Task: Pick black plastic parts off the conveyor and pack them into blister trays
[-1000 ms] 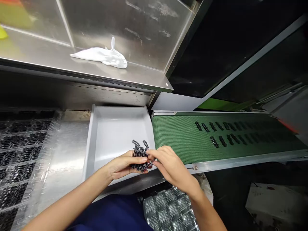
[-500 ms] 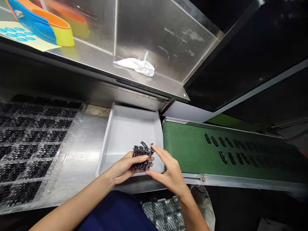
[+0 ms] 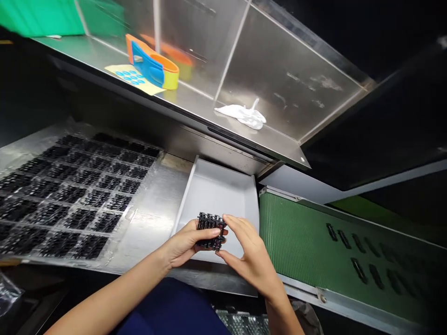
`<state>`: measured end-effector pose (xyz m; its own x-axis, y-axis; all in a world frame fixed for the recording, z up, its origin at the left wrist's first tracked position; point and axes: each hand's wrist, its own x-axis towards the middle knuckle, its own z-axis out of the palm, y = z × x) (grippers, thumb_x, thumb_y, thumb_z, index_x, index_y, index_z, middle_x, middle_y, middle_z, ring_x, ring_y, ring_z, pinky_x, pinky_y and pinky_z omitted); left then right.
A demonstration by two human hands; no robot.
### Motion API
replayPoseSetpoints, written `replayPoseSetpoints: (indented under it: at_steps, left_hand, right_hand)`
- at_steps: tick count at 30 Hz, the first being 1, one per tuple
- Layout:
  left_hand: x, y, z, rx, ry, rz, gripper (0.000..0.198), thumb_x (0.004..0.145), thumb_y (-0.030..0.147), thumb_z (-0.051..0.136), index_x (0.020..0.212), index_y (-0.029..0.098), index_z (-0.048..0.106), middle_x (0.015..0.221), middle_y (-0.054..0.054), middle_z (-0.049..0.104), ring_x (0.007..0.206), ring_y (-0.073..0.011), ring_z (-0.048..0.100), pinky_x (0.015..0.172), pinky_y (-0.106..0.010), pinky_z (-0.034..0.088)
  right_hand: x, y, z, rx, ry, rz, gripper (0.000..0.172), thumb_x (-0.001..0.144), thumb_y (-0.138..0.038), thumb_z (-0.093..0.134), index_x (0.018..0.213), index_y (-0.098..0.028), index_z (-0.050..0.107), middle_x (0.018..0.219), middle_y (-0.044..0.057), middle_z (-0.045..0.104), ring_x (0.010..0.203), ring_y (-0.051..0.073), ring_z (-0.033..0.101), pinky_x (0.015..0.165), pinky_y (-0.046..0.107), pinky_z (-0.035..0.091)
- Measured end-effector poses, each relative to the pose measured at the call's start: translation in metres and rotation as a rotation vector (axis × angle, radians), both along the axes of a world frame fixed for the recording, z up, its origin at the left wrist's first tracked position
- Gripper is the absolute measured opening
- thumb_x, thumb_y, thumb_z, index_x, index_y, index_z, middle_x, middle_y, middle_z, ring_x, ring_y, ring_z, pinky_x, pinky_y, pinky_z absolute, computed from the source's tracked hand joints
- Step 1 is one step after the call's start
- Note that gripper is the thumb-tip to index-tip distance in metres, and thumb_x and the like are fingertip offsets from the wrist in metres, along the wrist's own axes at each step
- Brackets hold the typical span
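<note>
Several slim black plastic parts [image 3: 206, 222] stand side by side in a bundle in my left hand [image 3: 183, 245], whose thumb presses across their front. The fingers of my right hand [image 3: 252, 256] are on the bundle's right end, fingertips at the top and thumb at the bottom of the last part. Both hands are over the front of a light grey plastic bin [image 3: 223, 179], whose visible floor is bare. Small details of the parts cannot be made out.
At left, a clear compartment tray [image 3: 127, 215] holds many black parts. A green conveyor belt [image 3: 289, 237] at right carries two rows of similar parts. On the metal shelf [image 3: 195, 109] lie a crumpled white item [image 3: 242, 114], a coloured tape loop [image 3: 153, 65] and a sticker sheet [image 3: 120, 74].
The view has swung left, so everything else appears farther right. A part that stuck out at an angle above the bundle now lines up with the others. My right hand stays at the bundle's end.
</note>
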<state>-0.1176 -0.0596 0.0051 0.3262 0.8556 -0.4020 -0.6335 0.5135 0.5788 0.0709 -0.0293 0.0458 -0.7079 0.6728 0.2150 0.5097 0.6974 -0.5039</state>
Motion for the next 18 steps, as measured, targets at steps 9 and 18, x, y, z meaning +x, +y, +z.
replayPoseSetpoints:
  at_steps: [9, 18]
  left_hand:
    - [-0.108, -0.036, -0.004, 0.018, 0.034, 0.193, 0.039, 0.064, 0.026, 0.085, 0.1, 0.016, 0.073, 0.095, -0.01, 0.077, 0.085, -0.0232, 0.071, 0.073, -0.031, 0.054]
    - [-0.227, -0.067, -0.012, 0.083, 0.289, 0.624, 0.038, 0.065, 0.03, 0.084, 0.099, 0.017, 0.076, 0.12, -0.011, 0.07, 0.12, -0.0303, 0.057, 0.106, -0.038, 0.04]
  right_hand:
    - [-0.12, 0.005, -0.01, -0.198, 0.053, 0.243, 0.074, 0.084, -0.021, 0.071, 0.147, -0.036, 0.035, 0.144, 0.005, 0.048, 0.132, 0.027, 0.045, 0.111, 0.049, 0.038]
    - [-0.293, -0.012, -0.084, -0.972, 0.617, -0.076, 0.044, 0.08, -0.055, 0.066, 0.109, -0.022, 0.06, 0.107, 0.009, 0.068, 0.098, 0.025, 0.065, 0.087, 0.039, 0.054]
